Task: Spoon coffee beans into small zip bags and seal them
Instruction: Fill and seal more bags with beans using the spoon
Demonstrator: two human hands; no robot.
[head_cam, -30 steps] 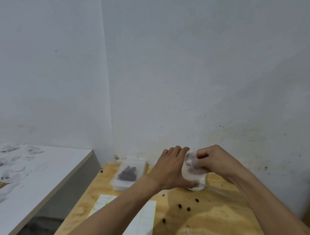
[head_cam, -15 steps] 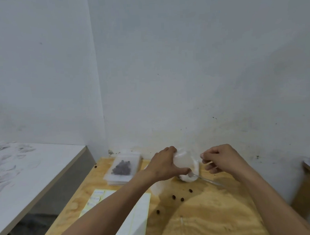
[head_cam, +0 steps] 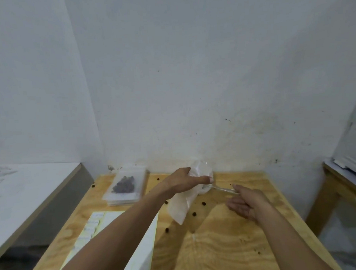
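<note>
Looking down at a plywood table (head_cam: 230, 245) set against a grey wall (head_cam: 190, 72), with a white counter (head_cam: 21, 196) off to the left. A white label sheet (head_cam: 141, 246) lies near the front-left of the table, partly under the left forearm. A stack of zip bags (head_cam: 124, 187) sits at the back-left; the top one holds coffee beans (head_cam: 123, 185). Left hand (head_cam: 181, 181) pinches the top of an empty zip bag (head_cam: 182, 207), thumb extended on it; the bag hangs down, tilted, above the tabletop. Right hand (head_cam: 245, 201) is loosely curled, fingertips on the handle of a clear spoon (head_cam: 221, 188) — cannot tell if it actually grips it. Spoon's bowl end is at a small white cup (head_cam: 205, 174) behind the bag, blurred. Loose beans (head_cam: 194, 214) are scattered on the wood.
</note>
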